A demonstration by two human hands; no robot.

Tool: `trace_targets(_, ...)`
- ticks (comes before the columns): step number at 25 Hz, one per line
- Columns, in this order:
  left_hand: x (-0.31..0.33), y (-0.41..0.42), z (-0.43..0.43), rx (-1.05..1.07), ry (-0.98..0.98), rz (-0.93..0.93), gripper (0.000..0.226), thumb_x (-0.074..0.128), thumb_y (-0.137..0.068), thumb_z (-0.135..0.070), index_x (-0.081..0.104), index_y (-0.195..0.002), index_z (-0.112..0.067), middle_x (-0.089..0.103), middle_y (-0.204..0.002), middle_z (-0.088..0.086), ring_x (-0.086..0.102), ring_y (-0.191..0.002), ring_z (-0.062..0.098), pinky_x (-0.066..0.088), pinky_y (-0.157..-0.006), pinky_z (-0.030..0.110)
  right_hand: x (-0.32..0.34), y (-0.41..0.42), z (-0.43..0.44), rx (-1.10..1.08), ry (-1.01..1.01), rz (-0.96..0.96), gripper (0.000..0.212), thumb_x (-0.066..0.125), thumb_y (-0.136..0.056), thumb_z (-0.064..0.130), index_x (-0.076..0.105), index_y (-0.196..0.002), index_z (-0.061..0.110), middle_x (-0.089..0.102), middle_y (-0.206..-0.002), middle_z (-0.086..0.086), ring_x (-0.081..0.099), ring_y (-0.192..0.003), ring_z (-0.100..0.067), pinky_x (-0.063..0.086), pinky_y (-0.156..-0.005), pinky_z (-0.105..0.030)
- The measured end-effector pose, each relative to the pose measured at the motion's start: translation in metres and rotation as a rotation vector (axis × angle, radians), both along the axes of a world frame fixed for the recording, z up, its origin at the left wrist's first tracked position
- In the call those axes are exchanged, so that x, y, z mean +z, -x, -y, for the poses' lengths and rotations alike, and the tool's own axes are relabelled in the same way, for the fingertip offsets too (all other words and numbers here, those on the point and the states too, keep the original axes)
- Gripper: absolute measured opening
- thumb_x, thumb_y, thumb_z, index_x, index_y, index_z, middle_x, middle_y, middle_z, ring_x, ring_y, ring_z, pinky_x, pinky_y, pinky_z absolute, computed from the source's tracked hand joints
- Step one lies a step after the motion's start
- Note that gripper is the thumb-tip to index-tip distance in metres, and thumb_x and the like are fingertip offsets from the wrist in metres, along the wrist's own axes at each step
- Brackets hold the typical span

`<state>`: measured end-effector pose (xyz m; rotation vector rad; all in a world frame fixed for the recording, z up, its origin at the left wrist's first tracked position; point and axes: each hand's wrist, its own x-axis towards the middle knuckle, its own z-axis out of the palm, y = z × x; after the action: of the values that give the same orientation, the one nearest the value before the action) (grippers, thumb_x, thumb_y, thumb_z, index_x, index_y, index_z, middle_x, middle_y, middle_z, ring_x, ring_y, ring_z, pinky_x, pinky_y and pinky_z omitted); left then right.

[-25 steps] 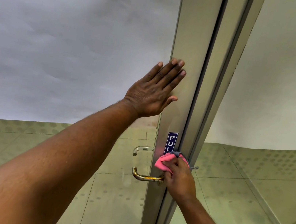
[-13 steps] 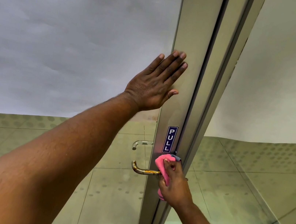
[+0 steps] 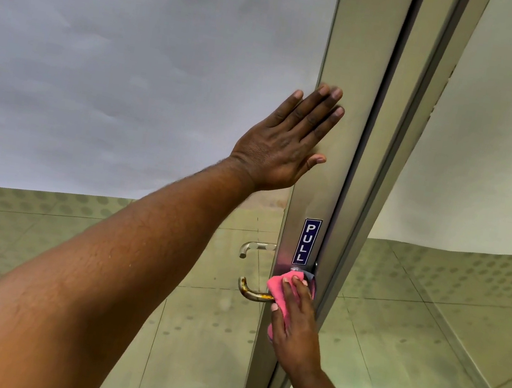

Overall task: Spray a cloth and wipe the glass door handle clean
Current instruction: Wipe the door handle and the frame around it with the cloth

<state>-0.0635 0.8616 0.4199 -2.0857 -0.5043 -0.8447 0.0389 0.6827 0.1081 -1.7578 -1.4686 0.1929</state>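
— What is the left hand (image 3: 283, 146) for?

— It lies flat, fingers spread and gripping nothing, on the aluminium door stile (image 3: 340, 133). I'd keep it pressing there so the glass door (image 3: 132, 75) doesn't swing under the rubbing.

— And the brass lever handle (image 3: 253, 293)?

— It sits low on the stile, below the PULL sticker (image 3: 308, 242); its free end curls left, bare. The right hand (image 3: 294, 326) is closed around the pink cloth (image 3: 280, 292), pinning it at the handle's root (the plate beneath is hidden).

— How to wipe it well?

— Wrap the cloth around the bar and slide outward to the curl, twisting.
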Motion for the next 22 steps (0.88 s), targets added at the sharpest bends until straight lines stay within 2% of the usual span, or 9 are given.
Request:
trace_targets(3, -0.001, -0.001, -0.001, -0.004, 0.002, -0.002, 0.071, 0.023, -0.11, -0.052, 0.018, -0.164, -0.007, 0.018, -0.172, 0.019, 0.015, -0.159, 0.033, 0.005, -0.129, 0.045, -0.003, 0.017, 0.003, 0.004, -0.035, -0.036, 0.058, 0.036, -0.107, 0.045, 0.021, -0.163, 0.035, 0.015, -0.172, 0.014, 0.007, -0.16, -0.011, 0.016, -0.126, -0.037)
trace_targets(7, 0.0, -0.001, -0.002, -0.005, -0.004, 0.003, 0.072, 0.024, -0.11, -0.053, 0.019, -0.164, -0.007, 0.019, -0.171, 0.019, 0.016, -0.159, 0.032, 0.006, -0.129, 0.045, -0.013, 0.039, 0.008, 0.038, -0.008, 0.089, 0.06, 0.029, -0.107, 0.048, 0.005, -0.162, 0.044, 0.01, -0.172, 0.015, 0.001, -0.16, -0.012, 0.01, -0.126, -0.042)
trace_targets(10, -0.001, -0.001, -0.002, -0.003, -0.011, 0.003, 0.072, 0.024, -0.109, -0.053, 0.02, -0.164, -0.007, 0.019, -0.171, 0.019, 0.016, -0.159, 0.033, 0.005, -0.129, 0.045, -0.012, 0.051, 0.001, 0.036, -0.004, 0.219, 0.062, 0.032, -0.108, 0.043, 0.005, -0.163, 0.042, 0.007, -0.172, 0.014, 0.0, -0.16, -0.011, 0.01, -0.128, -0.046)
trace_targets(13, -0.001, -0.001, -0.003, -0.006, -0.01, 0.006, 0.072, 0.025, -0.109, -0.053, 0.02, -0.164, -0.007, 0.02, -0.171, 0.019, 0.017, -0.159, 0.033, 0.005, -0.129, 0.045, 0.002, 0.057, -0.017, 0.093, -0.003, 0.347, 0.058, 0.037, -0.107, 0.045, 0.016, -0.161, 0.046, 0.021, -0.171, 0.012, 0.008, -0.159, -0.009, 0.015, -0.127, -0.044)
trace_targets(16, -0.001, -0.002, -0.002, -0.01, -0.006, 0.006, 0.071, 0.026, -0.109, -0.052, 0.021, -0.164, -0.006, 0.02, -0.171, 0.019, 0.017, -0.159, 0.033, 0.005, -0.129, 0.045, 0.019, 0.064, -0.036, 0.116, 0.078, 0.403, 0.049, 0.039, -0.103, 0.044, 0.043, -0.151, 0.045, 0.038, -0.164, 0.009, 0.029, -0.154, -0.018, 0.03, -0.119, -0.052)
trace_targets(18, -0.001, -0.002, -0.003, -0.01, -0.012, 0.006, 0.071, 0.026, -0.11, -0.052, 0.02, -0.164, -0.006, 0.02, -0.171, 0.019, 0.017, -0.159, 0.033, 0.005, -0.129, 0.045, 0.018, 0.063, -0.039, 0.128, 0.076, 0.441, 0.046, 0.041, -0.102, 0.043, 0.047, -0.148, 0.044, 0.041, -0.162, 0.008, 0.033, -0.152, -0.019, 0.032, -0.118, -0.053)
trace_targets(22, -0.001, -0.001, -0.004, 0.001, -0.017, 0.009, 0.071, 0.025, -0.11, -0.052, 0.02, -0.164, -0.007, 0.02, -0.171, 0.019, 0.017, -0.159, 0.033, 0.003, -0.129, 0.044, 0.0, 0.047, -0.022, 0.113, 0.042, 0.406, 0.056, 0.038, -0.105, 0.048, 0.022, -0.159, 0.047, 0.034, -0.165, 0.012, 0.029, -0.154, -0.015, 0.017, -0.126, -0.044)
